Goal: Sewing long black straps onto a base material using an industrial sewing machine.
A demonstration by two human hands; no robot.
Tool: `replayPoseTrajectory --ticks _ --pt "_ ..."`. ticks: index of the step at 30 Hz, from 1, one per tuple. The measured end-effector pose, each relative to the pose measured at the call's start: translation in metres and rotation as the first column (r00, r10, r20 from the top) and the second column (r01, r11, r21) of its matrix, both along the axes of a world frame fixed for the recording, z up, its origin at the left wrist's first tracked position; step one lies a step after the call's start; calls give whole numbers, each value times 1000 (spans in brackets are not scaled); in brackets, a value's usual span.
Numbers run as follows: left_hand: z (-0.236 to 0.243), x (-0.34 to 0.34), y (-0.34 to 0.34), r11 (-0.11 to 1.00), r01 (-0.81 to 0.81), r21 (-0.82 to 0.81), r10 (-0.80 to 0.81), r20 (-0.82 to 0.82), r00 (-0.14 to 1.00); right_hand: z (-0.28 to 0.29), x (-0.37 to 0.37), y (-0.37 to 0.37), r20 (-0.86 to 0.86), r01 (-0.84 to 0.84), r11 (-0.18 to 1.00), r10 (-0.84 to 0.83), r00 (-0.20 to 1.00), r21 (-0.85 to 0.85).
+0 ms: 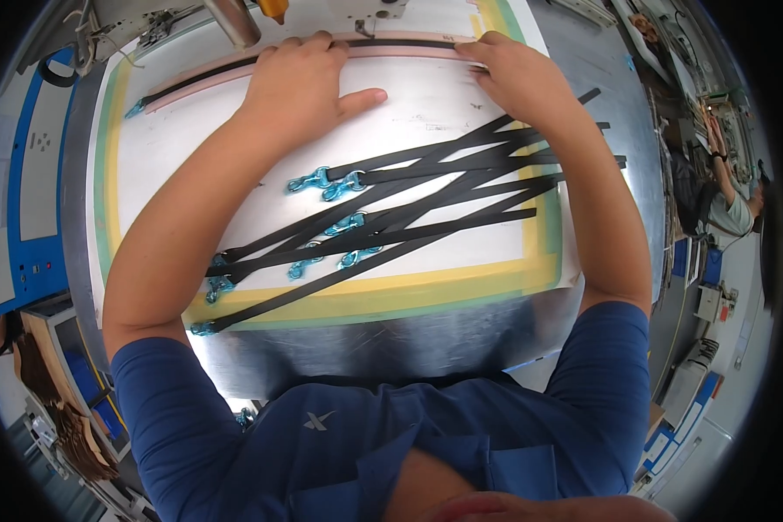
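Note:
A narrow black strap (400, 43) lies along a pink guide strip (391, 54) across the far side of the white work board (191, 139). Its left end carries a bluish metal clip (135, 108). My left hand (297, 87) rests on strap and guide, fingers laid over them and thumb stretched out to the right. Farther right, my right hand (515, 76) has its fingertips closed at the strap's right end; the fingers partly hide that end. Nearer to me, several loose black straps (426, 196) lie crossed in a pile, with bluish clips (344, 184) mostly toward the left.
Above the guide hang a metal column (232, 19), an orange-yellow part (273, 9) and a small machine foot (364, 30). Yellow and green tape (391, 290) borders the board. A blue machine panel (36, 183) stands left. Another person (729, 204) sits at far right.

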State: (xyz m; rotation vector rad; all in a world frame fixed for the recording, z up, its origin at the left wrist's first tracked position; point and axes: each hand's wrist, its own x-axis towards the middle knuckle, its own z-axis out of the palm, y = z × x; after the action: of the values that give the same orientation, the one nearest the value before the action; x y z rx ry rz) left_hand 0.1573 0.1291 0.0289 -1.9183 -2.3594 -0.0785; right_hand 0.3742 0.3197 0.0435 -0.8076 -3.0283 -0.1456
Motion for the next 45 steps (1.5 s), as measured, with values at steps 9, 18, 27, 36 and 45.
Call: replayPoseTrajectory --ticks 9,18,27,36,45 --pt "-8 13 15 996 26 90 -21 -64 998 -2 12 11 -15 26 999 -27 1000 -35" --pt "-18 26 30 986 66 151 -57 -62 996 -5 8 14 -46 -5 998 1 999 -65" --pt "-14 45 47 991 67 116 -62 -48 997 -18 14 14 -135 -40 995 27 991 -91" --pt "-10 61 60 999 -7 42 9 -48 999 -28 21 16 -182 -111 986 88 979 -121" --pt "-10 68 67 999 -7 44 9 -32 999 -25 9 15 -182 -162 978 136 974 -134"
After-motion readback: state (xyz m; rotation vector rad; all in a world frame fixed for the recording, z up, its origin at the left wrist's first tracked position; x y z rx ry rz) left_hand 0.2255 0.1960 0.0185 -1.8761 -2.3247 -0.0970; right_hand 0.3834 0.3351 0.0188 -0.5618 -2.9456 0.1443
